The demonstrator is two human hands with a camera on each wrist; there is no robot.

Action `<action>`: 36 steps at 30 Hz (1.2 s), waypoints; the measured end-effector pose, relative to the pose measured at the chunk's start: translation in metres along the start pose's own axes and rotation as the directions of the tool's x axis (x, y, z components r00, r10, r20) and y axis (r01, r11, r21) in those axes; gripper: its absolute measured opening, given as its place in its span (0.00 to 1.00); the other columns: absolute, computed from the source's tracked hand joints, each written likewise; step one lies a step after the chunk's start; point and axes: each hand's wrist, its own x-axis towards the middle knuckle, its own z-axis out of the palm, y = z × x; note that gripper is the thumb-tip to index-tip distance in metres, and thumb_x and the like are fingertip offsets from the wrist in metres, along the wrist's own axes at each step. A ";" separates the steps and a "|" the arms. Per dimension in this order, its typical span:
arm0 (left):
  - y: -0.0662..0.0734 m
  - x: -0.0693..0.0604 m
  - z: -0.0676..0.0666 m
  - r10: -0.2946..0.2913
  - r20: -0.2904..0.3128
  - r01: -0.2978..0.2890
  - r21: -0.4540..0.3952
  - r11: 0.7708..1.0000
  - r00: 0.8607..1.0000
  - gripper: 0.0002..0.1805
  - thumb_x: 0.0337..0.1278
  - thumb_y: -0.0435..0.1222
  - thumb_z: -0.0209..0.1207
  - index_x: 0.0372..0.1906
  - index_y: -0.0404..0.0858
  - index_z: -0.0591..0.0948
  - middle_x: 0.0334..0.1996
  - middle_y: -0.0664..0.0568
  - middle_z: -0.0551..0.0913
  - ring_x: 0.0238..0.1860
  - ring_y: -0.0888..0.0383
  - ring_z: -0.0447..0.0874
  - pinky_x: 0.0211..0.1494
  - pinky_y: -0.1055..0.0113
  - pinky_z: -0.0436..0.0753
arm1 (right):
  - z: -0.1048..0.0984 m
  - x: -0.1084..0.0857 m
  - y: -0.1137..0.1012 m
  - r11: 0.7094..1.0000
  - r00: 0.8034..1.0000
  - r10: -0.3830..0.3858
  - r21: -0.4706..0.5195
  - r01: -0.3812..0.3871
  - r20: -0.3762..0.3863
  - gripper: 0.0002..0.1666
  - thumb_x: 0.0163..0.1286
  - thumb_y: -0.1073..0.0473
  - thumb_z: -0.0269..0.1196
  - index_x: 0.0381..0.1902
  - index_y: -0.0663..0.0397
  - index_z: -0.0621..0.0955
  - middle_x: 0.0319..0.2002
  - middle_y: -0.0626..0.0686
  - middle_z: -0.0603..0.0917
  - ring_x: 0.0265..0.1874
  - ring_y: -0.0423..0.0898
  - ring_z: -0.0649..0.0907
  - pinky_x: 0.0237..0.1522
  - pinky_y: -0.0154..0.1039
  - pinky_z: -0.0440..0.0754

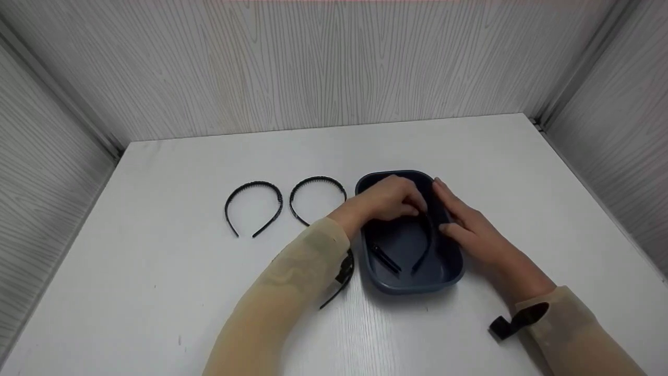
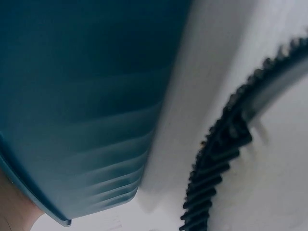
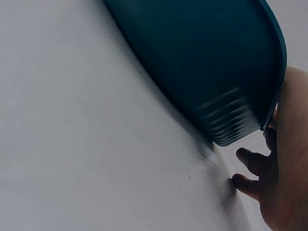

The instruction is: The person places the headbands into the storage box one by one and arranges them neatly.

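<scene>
A dark blue plastic basin (image 1: 412,290) stands on the white table. My left hand (image 1: 394,198) reaches into it with curled fingers and pinches a black headband (image 1: 425,250) near its upper part. Against the basin's inner left side lies a slim black piece like a hair clip (image 1: 385,259). At the basin's right rim, my right hand (image 1: 467,227) grips with the thumb over the edge. Several of its fingers spread beside the outer wall in the right wrist view. The left wrist view shows the ribbed outer wall (image 2: 86,144) and a toothed headband (image 2: 216,154).
Left of the basin, a black headband (image 1: 255,184) lies on the table, and another headband (image 1: 318,178) is beside it. A further headband (image 1: 334,297) is partly hidden under the left forearm. White wood-grain panels (image 1: 313,68) enclose the back and sides.
</scene>
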 end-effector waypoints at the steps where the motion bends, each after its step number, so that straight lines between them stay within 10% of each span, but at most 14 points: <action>1: 0.000 0.000 0.000 -0.001 0.000 0.001 0.001 1.000 1.000 0.12 0.72 0.34 0.67 0.56 0.44 0.91 0.53 0.56 0.90 0.56 0.63 0.84 0.61 0.75 0.76 | 0.000 0.000 -0.001 1.000 1.000 0.001 0.003 -0.001 -0.003 0.45 0.80 0.66 0.56 0.87 0.43 0.53 0.86 0.50 0.50 0.84 0.51 0.50 0.77 0.26 0.50; 21: 0.001 -0.001 -0.002 0.014 -0.004 -0.014 -0.015 1.000 1.000 0.13 0.71 0.32 0.68 0.56 0.44 0.91 0.52 0.56 0.90 0.55 0.64 0.85 0.61 0.75 0.77 | -0.001 -0.001 -0.004 1.000 1.000 0.015 -0.019 -0.015 -0.007 0.45 0.80 0.65 0.57 0.88 0.43 0.53 0.86 0.49 0.50 0.84 0.52 0.51 0.76 0.25 0.49; 36: 0.010 -0.028 -0.032 -0.053 -0.059 0.049 -0.060 0.997 0.997 0.15 0.72 0.35 0.68 0.59 0.44 0.90 0.56 0.54 0.87 0.56 0.61 0.82 0.60 0.72 0.77 | 0.000 0.001 0.002 0.999 1.000 0.026 -0.045 -0.025 0.005 0.46 0.80 0.64 0.56 0.88 0.41 0.52 0.86 0.49 0.49 0.84 0.48 0.50 0.77 0.26 0.48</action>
